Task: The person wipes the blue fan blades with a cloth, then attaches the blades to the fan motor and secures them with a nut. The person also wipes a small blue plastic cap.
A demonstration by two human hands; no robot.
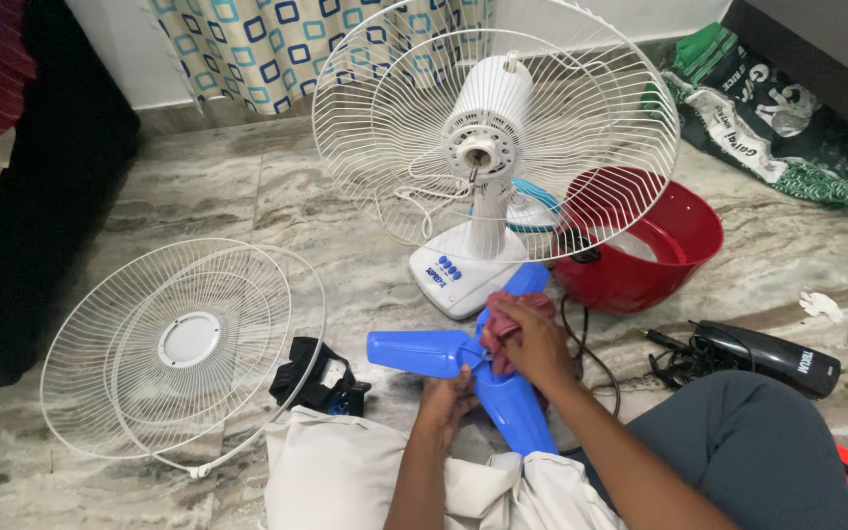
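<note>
Hands meet over a blue fan blade that lies on the marble floor just in front of the white table fan, whose front guard is off and whose bare motor hub faces the camera. The left hand grips the blade from below near its hub, fingers curled around the plastic to steady it. The right hand presses a reddish cloth down on the hub and the upper wing, fingers closed over the bunched fabric. This looks like the wiping step of cleaning the blade, with the work centred on the hub; the wing pointing away to the left and the one pointing toward the person's lap appear yet to be gone over. The next move seems to call for a firm hold by the lower hand while the cloth is drawn outward along each wing, turning the blade so every face comes under it. Left of the fan lies the removed wire guard, with a small black pouch between it and the blade. Right of the fan sits a red basin, and beyond that a black appliance with its cord. A white cloth covers the person's lap.
</note>
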